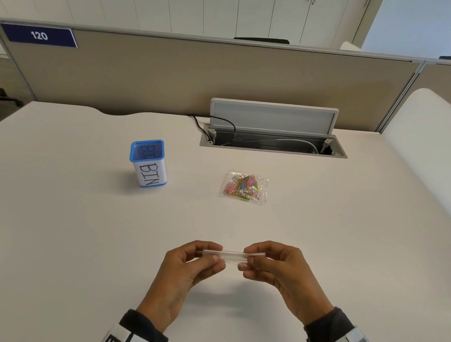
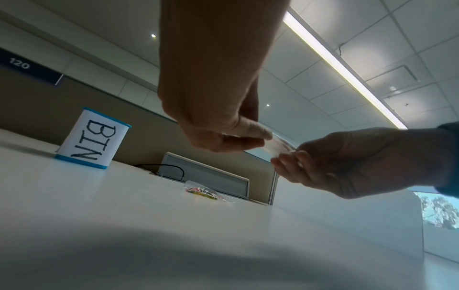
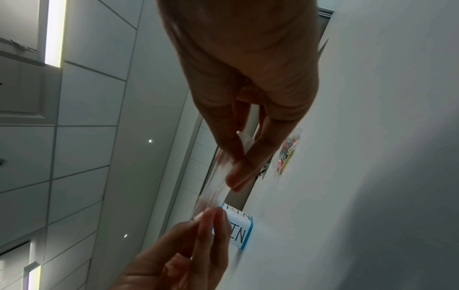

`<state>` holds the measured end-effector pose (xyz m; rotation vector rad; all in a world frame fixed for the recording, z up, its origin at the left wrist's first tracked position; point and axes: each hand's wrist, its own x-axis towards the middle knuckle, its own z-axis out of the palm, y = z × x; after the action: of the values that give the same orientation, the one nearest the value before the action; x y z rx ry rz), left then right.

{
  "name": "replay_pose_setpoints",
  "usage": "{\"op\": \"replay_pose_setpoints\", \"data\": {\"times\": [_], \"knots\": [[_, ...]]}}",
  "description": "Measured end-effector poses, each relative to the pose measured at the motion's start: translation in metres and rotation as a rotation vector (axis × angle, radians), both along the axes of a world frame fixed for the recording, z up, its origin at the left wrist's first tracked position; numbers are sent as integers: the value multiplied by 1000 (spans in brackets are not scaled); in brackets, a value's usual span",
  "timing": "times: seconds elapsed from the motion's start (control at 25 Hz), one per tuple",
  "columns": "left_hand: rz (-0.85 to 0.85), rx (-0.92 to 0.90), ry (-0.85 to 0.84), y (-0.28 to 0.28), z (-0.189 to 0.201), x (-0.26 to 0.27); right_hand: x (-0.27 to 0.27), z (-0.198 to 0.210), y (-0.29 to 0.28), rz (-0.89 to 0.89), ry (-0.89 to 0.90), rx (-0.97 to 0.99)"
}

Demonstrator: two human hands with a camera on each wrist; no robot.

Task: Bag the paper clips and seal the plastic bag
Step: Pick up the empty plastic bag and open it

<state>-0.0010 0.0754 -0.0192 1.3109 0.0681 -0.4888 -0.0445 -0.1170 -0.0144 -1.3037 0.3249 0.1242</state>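
Note:
A small clear plastic bag [image 1: 233,255] hangs above the near part of the white table [image 1: 72,223], stretched sideways between both hands. My left hand [image 1: 213,254] pinches its left end between thumb and fingers, and my right hand [image 1: 250,258] pinches its right end. The left wrist view shows the bag [image 2: 280,146] between the left hand [image 2: 250,137] and the right hand [image 2: 288,160]. It looks empty. Farther back, a heap of coloured paper clips [image 1: 245,187] lies in clear plastic wrap on the table, apart from both hands. The clips [image 3: 288,151] also show in the right wrist view.
A blue mesh cup labelled BIN [image 1: 149,163] stands at the left middle of the table. Behind the clips is an open cable hatch [image 1: 274,142] with its lid upright and black cables. A beige partition [image 1: 201,78] closes the far edge. A white rounded divider [image 1: 430,166] runs along the right.

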Motion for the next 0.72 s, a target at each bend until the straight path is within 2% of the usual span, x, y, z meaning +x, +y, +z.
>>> {"op": "replay_pose_setpoints", "data": {"times": [0.2,0.4,0.56,0.72], "knots": [[39,-51,13,3,-2,7,10,-1,-2,40,-15,-32],[70,67,-46,12,-4,17,31,8,-1,198,-18,-66],[167,59,-41,21,-3,24,65,20,15,152,-64,-175],[259,78,15,47,-6,27,128,44,43,36,-164,-286]]}}
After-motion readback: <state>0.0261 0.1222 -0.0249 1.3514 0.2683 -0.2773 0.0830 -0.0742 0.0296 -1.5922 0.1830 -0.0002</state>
